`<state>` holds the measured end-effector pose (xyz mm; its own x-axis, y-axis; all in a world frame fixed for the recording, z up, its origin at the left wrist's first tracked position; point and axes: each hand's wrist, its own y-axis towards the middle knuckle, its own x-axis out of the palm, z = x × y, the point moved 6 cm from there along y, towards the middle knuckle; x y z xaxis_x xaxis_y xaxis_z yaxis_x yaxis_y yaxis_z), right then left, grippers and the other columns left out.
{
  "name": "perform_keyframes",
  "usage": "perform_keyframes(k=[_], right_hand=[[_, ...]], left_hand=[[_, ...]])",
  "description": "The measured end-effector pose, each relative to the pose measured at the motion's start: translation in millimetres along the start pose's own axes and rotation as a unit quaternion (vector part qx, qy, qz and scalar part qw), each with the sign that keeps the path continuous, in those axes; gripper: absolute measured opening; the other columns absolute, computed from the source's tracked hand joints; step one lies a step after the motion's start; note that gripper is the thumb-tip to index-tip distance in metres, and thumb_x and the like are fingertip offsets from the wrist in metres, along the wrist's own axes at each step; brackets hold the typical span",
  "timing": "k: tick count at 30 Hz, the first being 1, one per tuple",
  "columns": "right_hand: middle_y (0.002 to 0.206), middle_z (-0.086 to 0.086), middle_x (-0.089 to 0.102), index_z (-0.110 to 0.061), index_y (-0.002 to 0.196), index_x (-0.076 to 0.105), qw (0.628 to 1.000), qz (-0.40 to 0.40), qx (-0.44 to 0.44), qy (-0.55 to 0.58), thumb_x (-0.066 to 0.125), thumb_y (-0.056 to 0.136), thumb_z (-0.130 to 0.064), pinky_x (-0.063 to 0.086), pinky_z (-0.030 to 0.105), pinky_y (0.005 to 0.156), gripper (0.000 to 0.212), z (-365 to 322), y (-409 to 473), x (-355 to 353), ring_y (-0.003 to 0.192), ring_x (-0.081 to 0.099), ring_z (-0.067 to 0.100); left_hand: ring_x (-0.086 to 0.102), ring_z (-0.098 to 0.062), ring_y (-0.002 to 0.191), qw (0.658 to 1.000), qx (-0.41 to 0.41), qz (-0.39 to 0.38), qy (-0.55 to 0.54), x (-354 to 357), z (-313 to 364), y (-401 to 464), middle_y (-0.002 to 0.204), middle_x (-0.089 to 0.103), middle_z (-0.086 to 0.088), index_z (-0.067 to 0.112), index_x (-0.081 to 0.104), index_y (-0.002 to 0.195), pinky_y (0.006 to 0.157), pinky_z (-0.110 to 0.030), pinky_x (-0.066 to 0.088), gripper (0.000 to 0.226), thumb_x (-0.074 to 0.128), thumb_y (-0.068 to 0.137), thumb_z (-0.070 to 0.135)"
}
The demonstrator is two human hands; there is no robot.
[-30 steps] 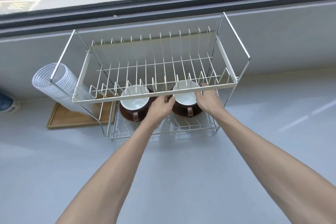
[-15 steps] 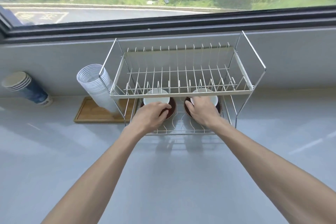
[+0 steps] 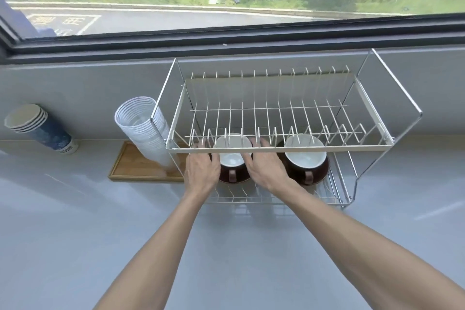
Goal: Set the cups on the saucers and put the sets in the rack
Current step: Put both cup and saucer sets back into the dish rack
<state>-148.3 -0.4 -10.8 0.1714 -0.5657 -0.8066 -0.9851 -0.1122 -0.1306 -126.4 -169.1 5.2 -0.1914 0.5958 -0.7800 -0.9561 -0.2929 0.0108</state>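
Note:
A two-tier white wire rack (image 3: 276, 150) stands against the wall under the window. On its lower shelf sit two brown cups with white insides, each on a dark saucer. My left hand (image 3: 202, 171) and my right hand (image 3: 266, 171) flank the left cup (image 3: 232, 161), fingers reaching under the upper tier along both sides of its saucer (image 3: 234, 178). The right cup (image 3: 305, 158) rests untouched on its saucer (image 3: 322, 171), handle facing me.
A tilted stack of clear plastic cups (image 3: 146, 131) leans on a wooden tray (image 3: 133, 166) left of the rack. A stack of blue paper cups (image 3: 40, 128) lies further left. The grey counter (image 3: 100, 234) stretches toward me; the window sill runs above.
Both hands have shifted left: a second ago they held the right cup set, now they flank the left set. The camera view has tilted up and moved left.

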Motion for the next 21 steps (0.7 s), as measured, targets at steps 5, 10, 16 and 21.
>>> perform_keyframes(k=[5,10,16,21], right_hand=[[0.135,0.017,0.053,-0.011,0.136,0.047,0.99,-0.023,0.062,0.124,0.03,0.104,-0.049,0.043,0.048,0.101,0.052,15.2,16.0,11.1,0.124,0.049,0.038],[0.15,0.012,0.047,-0.016,0.146,0.043,0.972,-0.053,0.076,0.218,0.031,0.103,-0.055,0.035,0.042,0.113,0.06,20.7,21.4,17.6,0.138,0.043,0.033],[0.147,0.011,0.05,-0.016,0.142,0.049,0.967,-0.059,0.074,0.235,0.034,0.106,-0.041,0.035,0.043,0.114,0.047,23.3,23.2,19.1,0.137,0.044,0.032],[0.127,0.008,0.059,-0.014,0.126,0.057,0.965,-0.063,0.079,0.243,0.035,0.105,-0.041,0.039,0.037,0.103,0.041,27.1,19.7,18.3,0.118,0.052,0.027]], left_hand=[[0.056,-0.043,0.118,0.998,-0.042,-0.022,-0.05,15.4,-0.4,9.7,0.127,0.06,-0.022,0.006,0.053,0.126,0.087,-0.04,0.04,0.046,0.041,0.105,0.045],[0.05,-0.041,0.131,0.989,-0.113,-0.072,-0.069,28.1,-10.7,10.9,0.143,0.056,-0.019,0.016,0.049,0.145,0.104,-0.042,0.039,0.047,0.035,0.107,0.04],[0.049,-0.029,0.093,0.98,-0.167,-0.075,-0.072,31.4,-20.3,6.9,0.099,0.05,-0.011,0.008,0.054,0.097,0.084,-0.038,0.04,0.031,0.035,0.106,0.031],[0.056,-0.041,0.107,0.981,-0.163,-0.065,-0.08,33.8,-20.1,2.3,0.109,0.062,-0.022,0.0,0.059,0.097,0.087,-0.042,0.042,0.035,0.035,0.102,0.025]])
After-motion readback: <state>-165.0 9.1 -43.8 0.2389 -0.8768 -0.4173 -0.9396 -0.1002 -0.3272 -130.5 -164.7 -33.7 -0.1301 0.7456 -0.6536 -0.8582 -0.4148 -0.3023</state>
